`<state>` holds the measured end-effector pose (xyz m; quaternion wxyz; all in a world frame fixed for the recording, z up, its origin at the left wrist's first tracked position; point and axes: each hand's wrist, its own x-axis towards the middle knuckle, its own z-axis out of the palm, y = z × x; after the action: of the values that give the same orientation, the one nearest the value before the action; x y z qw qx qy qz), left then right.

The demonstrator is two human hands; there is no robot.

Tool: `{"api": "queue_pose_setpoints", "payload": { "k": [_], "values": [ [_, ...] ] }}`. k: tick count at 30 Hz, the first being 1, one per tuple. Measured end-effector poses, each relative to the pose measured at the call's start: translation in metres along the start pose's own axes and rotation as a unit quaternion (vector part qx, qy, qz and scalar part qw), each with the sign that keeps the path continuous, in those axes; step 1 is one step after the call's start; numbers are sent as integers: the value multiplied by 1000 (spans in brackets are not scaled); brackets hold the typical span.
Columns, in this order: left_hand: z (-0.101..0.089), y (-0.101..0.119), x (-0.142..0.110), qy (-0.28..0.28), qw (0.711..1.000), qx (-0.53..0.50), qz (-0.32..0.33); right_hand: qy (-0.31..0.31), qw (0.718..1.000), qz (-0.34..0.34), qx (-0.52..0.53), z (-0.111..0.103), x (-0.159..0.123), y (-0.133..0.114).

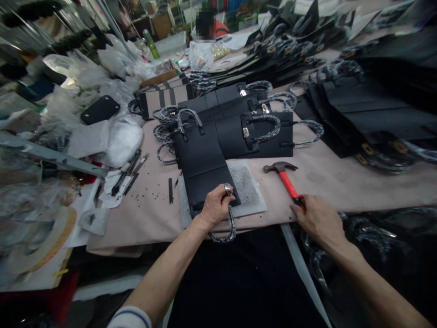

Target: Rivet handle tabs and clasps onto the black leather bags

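My left hand (216, 206) is closed at the near edge of a black handbag panel (201, 150), which lies over a pale slab (251, 187). A silver, ring-like piece (227, 187) shows at its fingers; whether it is worn or held I cannot tell. Just below that hand, a plastic-wrapped handle (223, 238) loops over the table's front edge. My right hand (319, 221) grips the black end of a claw hammer (287, 180) with a red handle, its head lying on or just over the cloth. Behind the panel are more black bag panels (268, 146) with wrapped handles and metal clasps.
Several tools (126, 175) and dark bits lie on the left of the cloth-covered table (344, 187), near a tape roll (51, 241) and plastic bags (124, 136). Stacked black panels (375, 105) fill the right. A person (208, 27) is at the far side.
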<state>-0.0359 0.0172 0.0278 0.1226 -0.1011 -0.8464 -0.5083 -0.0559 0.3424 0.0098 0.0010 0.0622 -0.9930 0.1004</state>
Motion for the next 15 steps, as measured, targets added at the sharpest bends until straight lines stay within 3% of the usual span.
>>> {"api": "queue_pose_setpoints", "payload": {
  "k": [3,5,6,9,10,11,12,13,15],
  "values": [
    [2,-1,-2,10,1000,-7,-15,-60,991,87,87,-4,3,-2],
    [2,1,-3,12,1000,-10,-22,-122,942,172,262,-13,6,-10],
    [1,2,-3,11,1000,-10,-24,-170,887,209,374,-19,7,-14],
    [1,4,-3,12,1000,-10,-25,-276,680,281,618,-40,6,-31],
    [1,4,-3,15,1000,-11,-25,-286,645,297,643,-47,4,-37],
    [1,3,-3,17,999,-12,-27,-282,638,307,647,-55,1,-44],
    [2,3,-4,20,999,-13,-29,-265,655,304,639,-63,-2,-51],
    [2,2,-4,21,999,-13,-32,-244,687,285,622,-71,-6,-58],
    [3,0,-5,20,999,-14,-37,-181,780,203,563,-90,-12,-70]
  ]
}}
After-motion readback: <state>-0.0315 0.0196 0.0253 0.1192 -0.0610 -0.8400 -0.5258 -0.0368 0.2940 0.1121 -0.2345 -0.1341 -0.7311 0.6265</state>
